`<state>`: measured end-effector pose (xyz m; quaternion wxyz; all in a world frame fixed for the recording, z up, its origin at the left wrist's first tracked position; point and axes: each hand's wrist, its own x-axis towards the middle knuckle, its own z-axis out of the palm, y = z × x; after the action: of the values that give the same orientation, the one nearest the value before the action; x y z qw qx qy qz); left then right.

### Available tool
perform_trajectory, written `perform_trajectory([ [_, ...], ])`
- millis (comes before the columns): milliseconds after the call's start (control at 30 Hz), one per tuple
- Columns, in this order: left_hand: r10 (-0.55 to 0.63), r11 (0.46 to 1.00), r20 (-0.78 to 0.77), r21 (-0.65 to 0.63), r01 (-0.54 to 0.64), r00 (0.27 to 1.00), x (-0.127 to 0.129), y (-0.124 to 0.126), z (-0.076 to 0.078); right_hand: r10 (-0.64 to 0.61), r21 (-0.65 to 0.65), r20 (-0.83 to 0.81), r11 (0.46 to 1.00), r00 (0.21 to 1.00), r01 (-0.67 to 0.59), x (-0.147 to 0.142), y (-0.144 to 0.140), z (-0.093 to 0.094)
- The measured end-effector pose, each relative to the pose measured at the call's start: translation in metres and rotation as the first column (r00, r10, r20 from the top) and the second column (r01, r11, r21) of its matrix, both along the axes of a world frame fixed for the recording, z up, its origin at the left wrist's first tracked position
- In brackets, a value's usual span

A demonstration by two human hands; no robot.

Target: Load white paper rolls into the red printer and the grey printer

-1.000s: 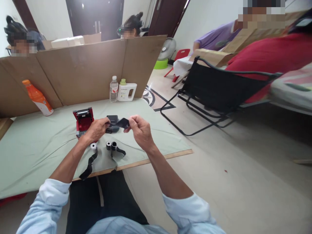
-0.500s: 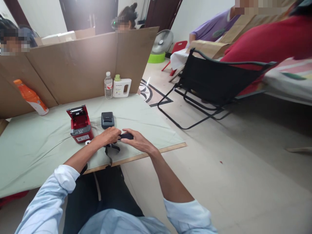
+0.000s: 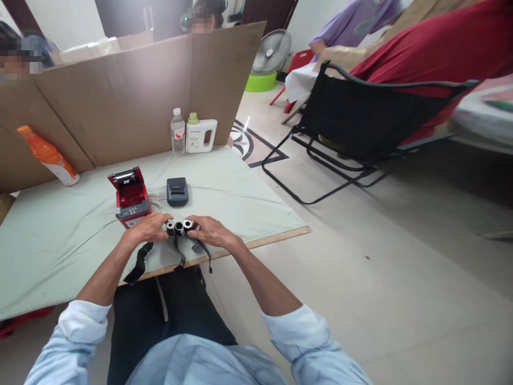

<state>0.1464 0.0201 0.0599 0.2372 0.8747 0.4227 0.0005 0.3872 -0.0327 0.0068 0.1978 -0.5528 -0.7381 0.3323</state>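
Near the cloth-covered table's edge, both hands' fingers pinch small cylindrical rolls trailing black ribbon.

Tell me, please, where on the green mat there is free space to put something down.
Bare mat lies right of the grey printer, up to the white jug. Another patch lies left of the red printer, below the orange bottle. It is crowded around both hands and the small rolls.

Nothing can be read: the labels on the white jug, clear bottle and red printer are too small.
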Motion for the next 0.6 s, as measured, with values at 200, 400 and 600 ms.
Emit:
perform_trajectory([
  [200, 0.065, 0.995, 0.068, 0.076, -0.070, 0.996, -0.011, -0.019, -0.011, 0.028, 0.068, -0.047, 0.997, 0.998, -0.025, -0.029, -0.001, -0.004],
  [400, 0.130, 0.985, 0.071, 0.102, -0.137, 0.989, -0.041, -0.027, -0.007, 0.028, 0.089, -0.051, 0.996, 0.998, -0.024, -0.064, 0.005, -0.011],
  [600, 0.235, 0.953, 0.311, 0.113, -0.282, 0.921, -0.078, -0.036, -0.012, 0.010, 0.058, -0.169, 0.998, 0.986, 0.000, -0.068, 0.004, -0.023],
])
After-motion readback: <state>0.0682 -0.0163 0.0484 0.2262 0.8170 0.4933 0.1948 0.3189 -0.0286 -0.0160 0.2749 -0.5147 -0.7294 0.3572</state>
